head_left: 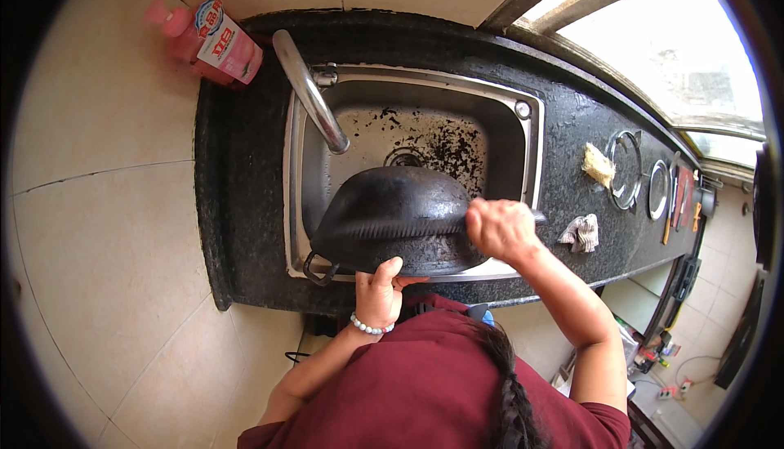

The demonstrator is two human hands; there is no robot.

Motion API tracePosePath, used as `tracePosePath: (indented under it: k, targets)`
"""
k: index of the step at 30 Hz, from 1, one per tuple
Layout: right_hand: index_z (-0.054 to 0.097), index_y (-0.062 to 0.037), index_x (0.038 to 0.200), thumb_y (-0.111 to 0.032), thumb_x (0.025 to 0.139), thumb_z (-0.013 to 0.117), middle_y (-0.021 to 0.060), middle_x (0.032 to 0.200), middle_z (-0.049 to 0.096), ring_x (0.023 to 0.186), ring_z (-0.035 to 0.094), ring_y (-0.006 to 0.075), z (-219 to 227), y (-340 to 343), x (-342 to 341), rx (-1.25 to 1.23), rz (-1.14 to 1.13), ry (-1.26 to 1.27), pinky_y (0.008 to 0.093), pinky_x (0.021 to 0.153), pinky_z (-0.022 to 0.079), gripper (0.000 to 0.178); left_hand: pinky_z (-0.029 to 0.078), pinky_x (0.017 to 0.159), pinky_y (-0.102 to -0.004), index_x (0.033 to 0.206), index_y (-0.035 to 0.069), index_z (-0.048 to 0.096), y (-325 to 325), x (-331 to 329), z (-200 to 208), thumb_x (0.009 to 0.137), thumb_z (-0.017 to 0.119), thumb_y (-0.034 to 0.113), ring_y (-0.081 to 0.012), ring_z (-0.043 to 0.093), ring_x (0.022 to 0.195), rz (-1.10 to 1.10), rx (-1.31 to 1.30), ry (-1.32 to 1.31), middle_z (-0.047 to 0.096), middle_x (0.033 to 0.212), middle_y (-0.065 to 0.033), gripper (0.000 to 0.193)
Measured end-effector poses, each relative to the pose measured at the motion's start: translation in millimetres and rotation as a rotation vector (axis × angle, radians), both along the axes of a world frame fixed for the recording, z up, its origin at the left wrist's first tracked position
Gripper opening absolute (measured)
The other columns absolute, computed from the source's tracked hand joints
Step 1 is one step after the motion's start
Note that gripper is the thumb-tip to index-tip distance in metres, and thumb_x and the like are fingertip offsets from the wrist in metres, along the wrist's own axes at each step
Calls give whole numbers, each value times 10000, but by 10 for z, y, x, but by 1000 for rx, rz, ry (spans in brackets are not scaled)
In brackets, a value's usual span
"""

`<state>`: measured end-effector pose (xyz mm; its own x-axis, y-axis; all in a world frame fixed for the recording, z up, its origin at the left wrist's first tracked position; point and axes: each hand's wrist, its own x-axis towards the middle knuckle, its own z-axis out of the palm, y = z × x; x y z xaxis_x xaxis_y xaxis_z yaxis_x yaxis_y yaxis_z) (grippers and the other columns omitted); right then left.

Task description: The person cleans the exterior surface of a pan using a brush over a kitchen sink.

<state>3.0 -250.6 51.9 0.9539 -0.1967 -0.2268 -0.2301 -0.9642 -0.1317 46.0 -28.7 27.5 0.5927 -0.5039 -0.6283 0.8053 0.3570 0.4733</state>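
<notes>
A blackened wok [396,192] is tilted over the near side of the steel sink [535,155], its dark outer side facing up. A loop handle [320,271] sticks out at its left. My left hand [379,294] grips the wok's near edge, thumb on top and the other fingers partly hidden beneath. My right hand [502,230] is a fist at the wok's right side, around what looks like the handle of a long toothed blade [400,231] lying across the wok. A dark end pokes out past the fist. Black flakes [457,151] litter the sink bottom around the drain.
A curved faucet [310,93] arches over the sink's left side. A pink pump bottle [224,49] stands at the back left corner. On the right counter lie a yellowish scrubber [599,165], a striped cloth [581,233], round lids [625,169] and several knives. A window is at the far right.
</notes>
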Motion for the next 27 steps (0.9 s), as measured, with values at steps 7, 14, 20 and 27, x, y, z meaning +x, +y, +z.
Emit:
tracePosePath:
  k: [7,14,20,27]
  targets:
    - [544,-119,681,-320,886,480,83,548,603,504,620,247,204,195,43,21,87,30,372,504,501,295,591,727,-436,1099,-5,536,24,-12,9,841,497,32,-260,626,949,4,-16,27,596,1057,-115,264]
    - [549,-120,672,-314,897,457,87,510,574,449,589,247,75,13,125,-179,3,226,374,436,481,311,582,738,-440,1129,-4,535,25,19,36,841,494,65,-268,639,930,-27,-25,1,617,1063,-115,299]
    - [521,-112,701,-281,886,488,65,534,576,480,600,238,237,94,-107,71,32,41,371,464,479,253,577,749,-474,1091,-20,550,25,39,61,859,513,43,-292,641,908,52,-28,38,610,1047,-143,243]
    - [497,-102,693,-254,865,531,68,503,530,468,574,258,282,391,-247,247,21,-37,360,466,469,231,563,769,-499,1079,26,589,169,-124,-196,886,562,155,-299,650,920,19,-118,-55,654,1021,-122,234]
